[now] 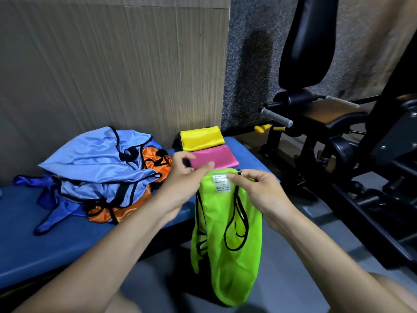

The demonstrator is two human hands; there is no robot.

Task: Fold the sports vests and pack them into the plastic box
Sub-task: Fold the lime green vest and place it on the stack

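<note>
Nearest you, the green vest [228, 240] hangs limp below your hands, off the near edge of the blue bench [27, 233], its black-trimmed armholes drooping. Your right hand [259, 190] pinches its top edge beside the white care label [222, 182], thumb and fingers closed on the cloth; that high grip lets the fabric fall straight, which looks like a way to find the seams before folding. Your left hand [187, 175] has thumb and forefinger drawn together just left of the label; whether it grips the green edge cannot be told, since the fingers are blurred.

Just beyond your left hand lie a folded pink vest [218, 158] and, touching it on the far side, a folded yellow vest [202, 137], probably set aside ready for packing. Well to the left of your left hand a loose heap [99, 175] of light blue, orange and darker blue vests waits unfolded. The plastic box is not in view.
</note>
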